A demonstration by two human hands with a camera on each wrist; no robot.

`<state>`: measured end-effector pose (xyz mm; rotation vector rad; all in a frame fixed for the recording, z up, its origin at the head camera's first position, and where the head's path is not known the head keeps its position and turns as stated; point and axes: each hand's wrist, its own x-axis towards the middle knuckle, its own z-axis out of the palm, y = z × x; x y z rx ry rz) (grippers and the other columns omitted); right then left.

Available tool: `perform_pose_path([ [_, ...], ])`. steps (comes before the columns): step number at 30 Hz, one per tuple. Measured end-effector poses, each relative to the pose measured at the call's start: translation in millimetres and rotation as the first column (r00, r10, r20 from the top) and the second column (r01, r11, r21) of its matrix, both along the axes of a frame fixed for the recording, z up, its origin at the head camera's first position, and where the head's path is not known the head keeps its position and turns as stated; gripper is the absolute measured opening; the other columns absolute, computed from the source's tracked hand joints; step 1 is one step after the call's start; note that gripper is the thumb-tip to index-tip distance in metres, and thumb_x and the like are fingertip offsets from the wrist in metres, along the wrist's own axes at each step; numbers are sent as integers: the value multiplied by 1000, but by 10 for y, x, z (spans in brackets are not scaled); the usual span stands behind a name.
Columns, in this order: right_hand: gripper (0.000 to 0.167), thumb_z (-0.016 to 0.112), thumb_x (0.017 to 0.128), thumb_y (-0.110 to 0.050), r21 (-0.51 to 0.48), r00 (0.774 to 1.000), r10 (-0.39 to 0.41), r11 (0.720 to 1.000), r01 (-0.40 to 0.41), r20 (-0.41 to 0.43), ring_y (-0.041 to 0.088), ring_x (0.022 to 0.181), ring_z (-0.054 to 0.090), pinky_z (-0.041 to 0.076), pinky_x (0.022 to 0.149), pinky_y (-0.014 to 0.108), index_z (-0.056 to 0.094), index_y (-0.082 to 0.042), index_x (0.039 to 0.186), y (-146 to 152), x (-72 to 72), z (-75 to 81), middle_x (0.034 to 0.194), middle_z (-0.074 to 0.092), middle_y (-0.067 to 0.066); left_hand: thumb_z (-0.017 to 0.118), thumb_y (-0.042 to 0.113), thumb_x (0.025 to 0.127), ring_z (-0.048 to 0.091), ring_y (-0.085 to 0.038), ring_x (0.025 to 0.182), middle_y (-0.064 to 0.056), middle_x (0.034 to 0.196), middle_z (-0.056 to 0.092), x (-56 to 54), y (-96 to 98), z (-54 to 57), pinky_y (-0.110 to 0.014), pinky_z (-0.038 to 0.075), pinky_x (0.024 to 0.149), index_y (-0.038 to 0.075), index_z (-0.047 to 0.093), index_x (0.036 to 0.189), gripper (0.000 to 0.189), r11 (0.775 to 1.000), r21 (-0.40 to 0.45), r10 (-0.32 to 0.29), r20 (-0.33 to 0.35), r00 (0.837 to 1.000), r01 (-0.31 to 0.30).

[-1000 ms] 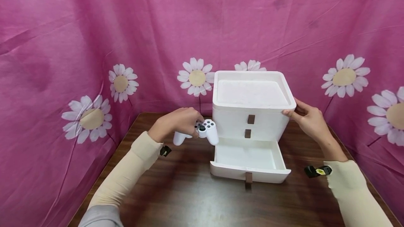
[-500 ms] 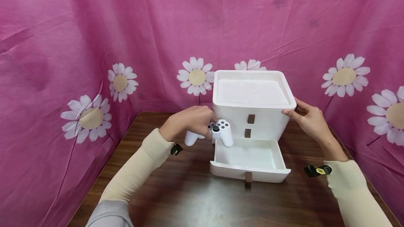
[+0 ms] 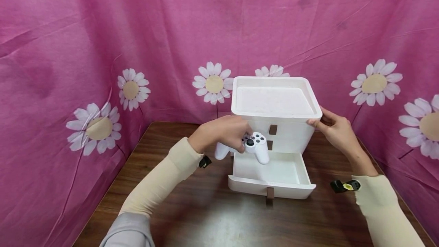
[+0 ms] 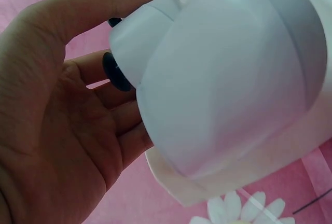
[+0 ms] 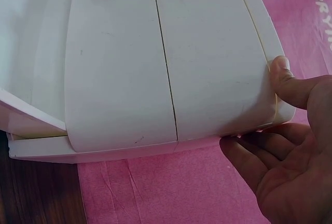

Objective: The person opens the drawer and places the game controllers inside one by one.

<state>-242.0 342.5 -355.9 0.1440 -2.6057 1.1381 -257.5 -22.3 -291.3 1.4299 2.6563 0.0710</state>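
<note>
My left hand [image 3: 224, 130] grips a white game controller [image 3: 262, 152] by its middle, thumb and fingers around it from above. In the head view the controller overlaps the left part of the pulled-out bottom drawer [image 3: 284, 169]. Close up in the left wrist view, one white grip of the controller [image 4: 233, 79] fills the middle, with black thumbsticks near the palm. My right hand [image 3: 334, 130] holds the upper right front corner of the white drawer unit [image 3: 291, 136]. In the right wrist view its thumb [image 5: 288, 84] lies on the front face and the fingers are along the side.
The unit's two upper drawers are closed, each with a brown pull tab [image 3: 273, 129]. A shallow tray [image 3: 274, 102] forms its top. Beneath is a dark wooden table [image 3: 205, 209], and a pink curtain [image 3: 171, 29] with daisies hangs behind and at both sides.
My left hand has carried the controller to the right, from beside the drawer unit to in front of it over the bottom drawer. The right hand has stayed at the corner.
</note>
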Motion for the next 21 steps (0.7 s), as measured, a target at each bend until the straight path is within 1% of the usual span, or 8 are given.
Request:
perform_pose_path([
  [2,78,76,99,-44,0,1000,-3,1000,3,2,-24,101,51,45,74,-2,44,-9,161,-2,-1,1,145,59,31,84,24,82,46,-8,67,8,68,53,-3,55,-10,-21,37,58,14,74,91,16,1000,0,-17,-3,1000,17],
  [6,78,76,99,-44,6,1000,-5,1000,5,0,-17,108,57,44,75,-2,44,-10,161,-5,-3,-1,146,59,31,84,24,82,45,-8,66,7,69,55,-5,161,-33,-21,36,58,13,75,92,18,999,2,-35,0,999,35],
  [11,79,76,99,-45,10,1000,-8,1000,8,12,4,119,65,45,75,-2,43,-11,162,-16,-3,-5,148,58,30,84,27,83,49,-9,71,6,77,62,-4,297,-58,-22,39,62,12,77,101,25,998,-31,-46,0,999,46],
  [14,80,75,99,-45,13,1000,-13,1000,13,19,26,125,67,44,74,-2,42,-11,163,-26,-2,-5,148,58,30,85,29,84,52,-10,75,5,84,67,-4,386,-81,-22,43,65,11,78,108,31,997,-50,-54,3,999,54],
  [16,80,75,99,-46,14,1000,-16,1000,16,25,39,129,64,44,74,-2,41,-11,163,-32,-2,-5,149,58,30,84,30,84,53,-10,76,5,84,67,-10,447,-114,-22,43,65,12,78,108,31,996,-62,-57,1,998,57],
  [18,81,74,99,-46,13,999,-17,1000,17,32,45,131,61,44,74,-2,40,-11,163,-36,1,-3,149,57,30,84,30,84,52,-10,75,6,83,65,-13,507,-144,-22,43,64,12,77,107,29,995,-75,-63,0,998,63],
  [21,81,74,100,-47,7,999,-18,1000,18,43,49,133,58,44,73,-2,39,-10,164,-39,6,2,150,56,31,84,31,84,51,-11,74,6,81,62,-23,598,-190,-23,42,63,14,75,103,27,993,-97,-72,-1,997,71],
])
